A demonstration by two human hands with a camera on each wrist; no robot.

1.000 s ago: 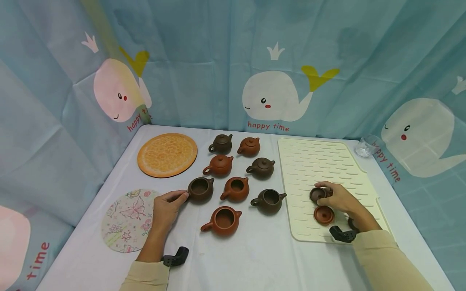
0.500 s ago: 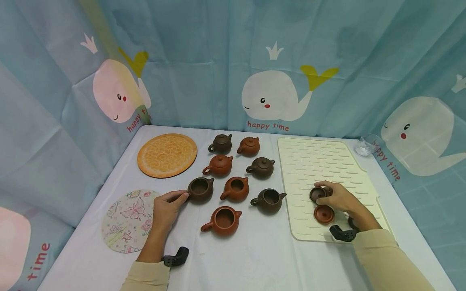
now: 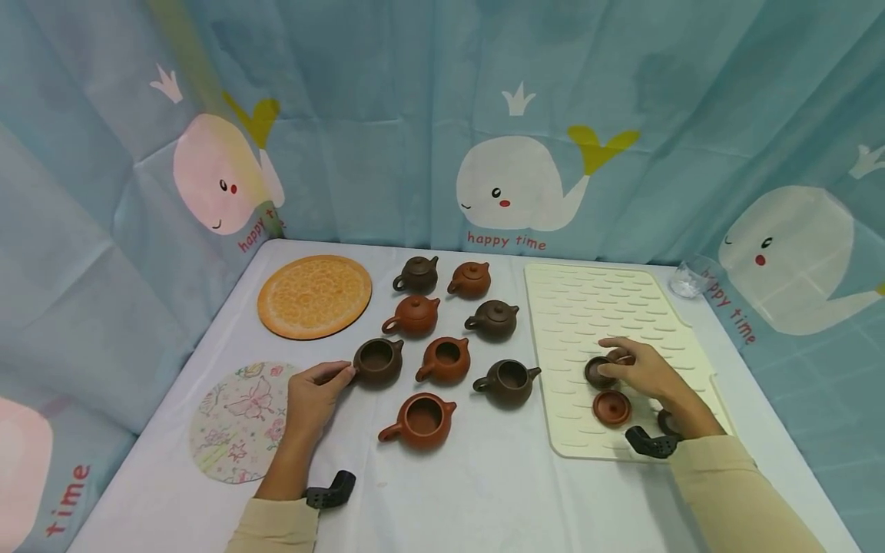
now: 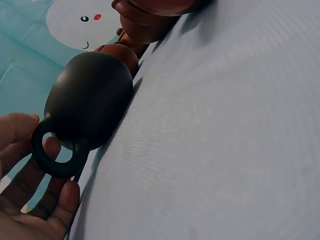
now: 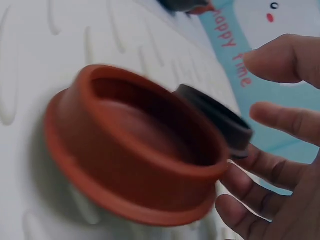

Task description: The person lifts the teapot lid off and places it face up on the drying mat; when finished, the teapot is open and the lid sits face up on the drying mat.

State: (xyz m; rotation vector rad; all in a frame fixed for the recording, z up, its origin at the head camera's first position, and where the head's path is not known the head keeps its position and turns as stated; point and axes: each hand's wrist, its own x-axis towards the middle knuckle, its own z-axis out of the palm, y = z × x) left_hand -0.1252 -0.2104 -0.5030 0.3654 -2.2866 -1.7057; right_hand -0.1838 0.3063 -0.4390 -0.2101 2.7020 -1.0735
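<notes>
In the head view my left hand (image 3: 313, 399) pinches the handle of a lidless dark brown teapot (image 3: 376, 367) on the white table. The left wrist view shows thumb and fingers at its ring handle (image 4: 57, 167). On the right, a small dark teapot lid (image 3: 598, 373) lies upside down on a cream ridged mat (image 3: 594, 307). My right hand (image 3: 650, 375) is over it, thumb and index finger spread apart; in the right wrist view the thumb stands away from the lid. Nearer to me lies an upturned reddish-brown lid (image 3: 611, 408). Another dark lid (image 3: 667, 422) is partly hidden by the wrist.
Lidless teapots, reddish (image 3: 443, 362), dark (image 3: 508, 384) and reddish (image 3: 420, 421), stand mid-table. Several lidded teapots (image 3: 413, 316) are behind them. At left lie a pizza-patterned round mat (image 3: 314, 297) and a butterfly-print round mat (image 3: 238, 430). A clear glass (image 3: 687, 280) stands back right.
The fingers of my right hand have come off the dark lid and spread, the index finger lifting; the lid stays on the mat. My left hand keeps its grip on the teapot handle.
</notes>
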